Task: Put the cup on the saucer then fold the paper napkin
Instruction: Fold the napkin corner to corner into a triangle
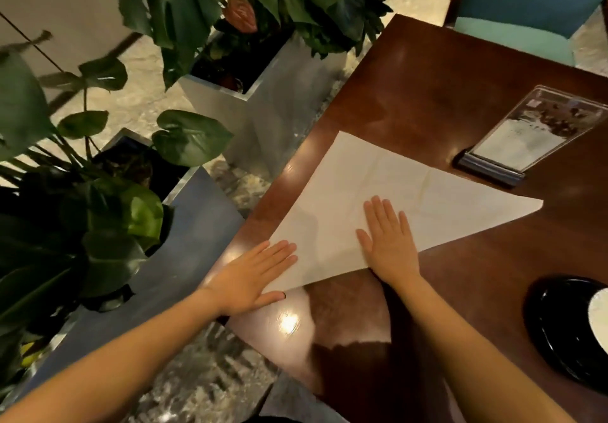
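**A:** What are the person's hands doing?

**B:** Both lie flat on a white napkin [427,199], folded into a triangle on a dark wooden tabletop [427,93]. The left hand [243,278] rests on the triangle's near-left corner. Its fingers [279,251] are straight, close together and released. Its thumb lies past the napkin's edge on bare wood. The right hand [391,245] presses on the napkin to the right of the left fingers, apart from them. Its fingers [383,212] are straight, slightly spread, and grip nothing.

**A:** How does the napkin lie?

**B:** It lies flat. Its long edge runs from under the left fingers, beneath the heel of the right hand, to a sharp tip far to the right of the right fingers. The third corner points away, beyond both sets of fingertips, near the tabletop's left edge. Faint creases cross the paper ahead of the right fingers.

**A:** And the cup and saucer?

**B:** A black saucer [552,324] sits to the right of the right fingers and nearer the person. It is well apart from the napkin and partly cut off by the frame. Only a white sliver of the cup [600,310] shows on it, at the frame's edge.

**A:** Anything else?

**B:** A clear menu stand [526,139] stands on the tabletop beyond and to the right of the right fingers, near the napkin's far edge. To the left of the left fingers, off the tabletop, are leafy plants [184,8] in grey square planters [263,106]. A teal chair [526,4] stands at the tabletop's far side.
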